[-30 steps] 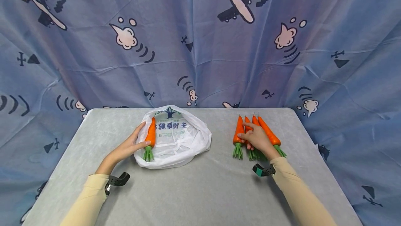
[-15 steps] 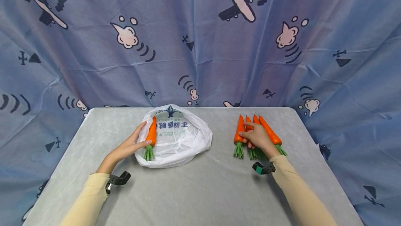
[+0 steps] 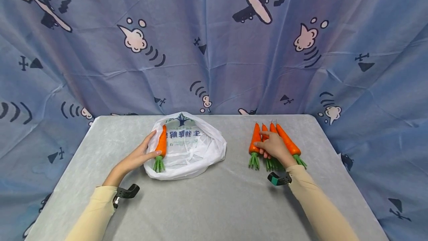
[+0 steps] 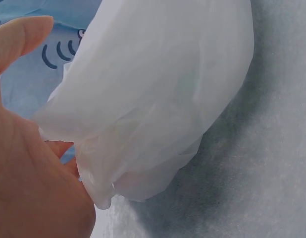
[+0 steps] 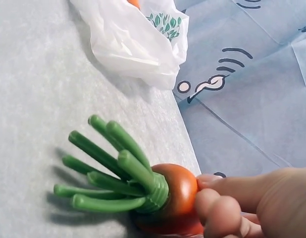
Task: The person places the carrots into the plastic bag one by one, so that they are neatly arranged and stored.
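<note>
In the head view my left hand [image 3: 138,155] is at the left rim of a white plastic bag [image 3: 200,157], thumb and index finger straight and spread. An orange carrot [image 3: 162,142] with green stems lies in the bag's mouth, its base beside the thumb. The left wrist view shows the plastic [image 4: 158,94] hiding part of the left fingers. To the right, my right hand [image 3: 275,147] holds the leftmost carrot [image 3: 254,137] of a row with thumb and curled fingers. That carrot's stems [image 5: 128,173] and base are close up in the right wrist view.
More carrots lie side by side under and beyond the right hand, the outermost carrot [image 3: 287,140] slanting right. All lie on a grey-covered table [image 3: 214,207]. A blue printed curtain [image 3: 180,81] hangs behind its far edge.
</note>
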Demonstrator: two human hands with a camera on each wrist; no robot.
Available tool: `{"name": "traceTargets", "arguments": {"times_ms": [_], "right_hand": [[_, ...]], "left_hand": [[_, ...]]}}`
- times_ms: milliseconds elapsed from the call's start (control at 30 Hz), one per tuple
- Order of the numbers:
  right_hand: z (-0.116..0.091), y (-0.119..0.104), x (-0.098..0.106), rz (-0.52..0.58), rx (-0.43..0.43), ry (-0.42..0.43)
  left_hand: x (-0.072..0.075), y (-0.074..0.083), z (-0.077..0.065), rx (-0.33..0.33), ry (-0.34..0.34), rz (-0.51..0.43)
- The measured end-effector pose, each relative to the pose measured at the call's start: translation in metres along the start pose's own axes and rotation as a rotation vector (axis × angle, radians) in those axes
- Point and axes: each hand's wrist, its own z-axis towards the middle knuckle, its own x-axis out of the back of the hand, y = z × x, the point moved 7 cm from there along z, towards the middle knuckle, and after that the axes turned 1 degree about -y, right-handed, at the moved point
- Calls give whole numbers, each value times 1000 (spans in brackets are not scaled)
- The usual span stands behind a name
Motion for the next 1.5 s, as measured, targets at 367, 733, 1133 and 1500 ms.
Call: {"name": "traceTargets", "arguments": {"times_ms": [367, 733, 1133, 1500], "right_hand": [[3, -6, -5, -68, 6, 7], [8, -12, -10, -108, 35, 28], [12, -21, -13, -169, 36, 58], [16, -22, -17, -159, 40, 87]], "left_hand": [[-1, -1, -1, -19, 4, -2], [-1, -2, 0, -19, 2, -1], [-1, -2, 0, -10, -2, -9], [0, -2, 0, -17, 3, 3]]}}
